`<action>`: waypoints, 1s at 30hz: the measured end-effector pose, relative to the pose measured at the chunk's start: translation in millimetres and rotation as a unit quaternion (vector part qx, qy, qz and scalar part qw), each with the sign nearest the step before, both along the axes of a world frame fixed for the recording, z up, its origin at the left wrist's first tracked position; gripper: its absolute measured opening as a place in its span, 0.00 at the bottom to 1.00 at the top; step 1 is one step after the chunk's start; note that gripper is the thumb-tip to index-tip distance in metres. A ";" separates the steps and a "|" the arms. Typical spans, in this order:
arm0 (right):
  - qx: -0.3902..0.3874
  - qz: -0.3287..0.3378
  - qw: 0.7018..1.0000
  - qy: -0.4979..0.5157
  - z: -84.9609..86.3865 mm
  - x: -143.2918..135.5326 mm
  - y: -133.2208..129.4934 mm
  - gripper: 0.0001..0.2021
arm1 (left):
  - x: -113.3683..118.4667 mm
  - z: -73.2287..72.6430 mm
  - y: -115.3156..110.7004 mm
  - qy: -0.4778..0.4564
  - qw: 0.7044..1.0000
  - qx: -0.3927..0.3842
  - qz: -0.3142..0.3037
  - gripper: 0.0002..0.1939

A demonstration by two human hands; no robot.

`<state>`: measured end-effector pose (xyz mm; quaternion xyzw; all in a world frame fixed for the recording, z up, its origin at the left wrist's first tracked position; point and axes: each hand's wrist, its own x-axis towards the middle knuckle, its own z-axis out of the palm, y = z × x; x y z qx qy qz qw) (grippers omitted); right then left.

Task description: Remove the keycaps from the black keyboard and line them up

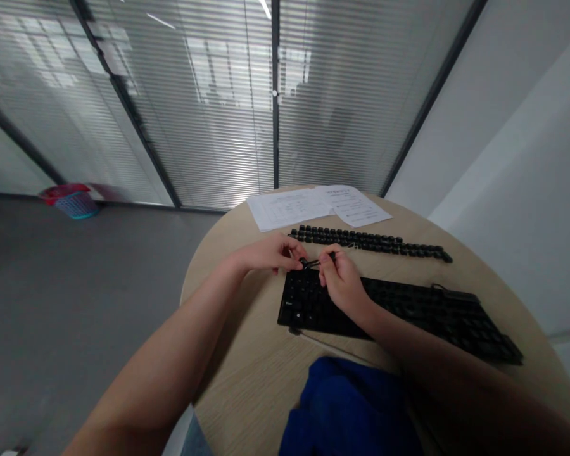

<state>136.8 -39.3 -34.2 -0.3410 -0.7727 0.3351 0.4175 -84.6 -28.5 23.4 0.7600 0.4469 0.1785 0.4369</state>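
Above the upper left corner of a black keyboard, my two hands meet. My left hand pinches a small black keycap between thumb and fingertips. My right hand is closed around a small keycap puller with a dark handle and thin prongs. Its prongs reach to the keycap; whether they grip it is too small to tell. The right wrist and forearm cover part of the keyboard. Behind the hands, loose black keycaps lie in long rows on the table.
Printed papers lie at the back of the round wooden table. A pale cable runs along the keyboard's front edge. Blue cloth is at the near edge. A blue basket with a red liner stands on the floor, far left.
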 end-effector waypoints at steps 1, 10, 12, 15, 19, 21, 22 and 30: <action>-0.011 -0.010 1.000 0.016 1.1 -0.7 -0.5 0.14 | 1.6 0.3 -0.4 0.007 1.000 0.004 0.006 0.16; -0.030 -0.039 0.996 0.071 4.3 -4.4 0.1 0.12 | -8.8 2.3 0.9 -0.024 0.998 0.004 0.051 0.15; -0.053 -0.049 0.992 0.107 3.0 -4.4 3.3 0.12 | -17.3 -1.2 5.1 -0.039 0.996 0.007 0.075 0.16; -0.078 -0.058 0.986 0.139 1.8 -4.6 6.4 0.13 | -29.3 -13.7 15.0 -0.049 0.990 0.030 0.129 0.16; -0.078 -0.056 0.985 0.144 2.2 -5.4 6.0 0.13 | -37.6 -36.8 29.3 0.021 0.974 0.090 0.205 0.12; -0.076 -0.054 0.984 0.149 2.1 -5.5 5.5 0.13 | -38.3 -45.4 34.2 0.056 0.961 0.132 0.235 0.12; -0.075 -0.052 0.984 0.151 1.8 -5.5 5.4 0.13 | -37.9 -48.2 35.8 0.066 0.957 0.147 0.242 0.12; -0.035 -0.050 0.991 0.122 0.4 -3.4 3.9 0.12 | -29.7 -51.8 40.3 0.133 0.938 0.195 0.253 0.12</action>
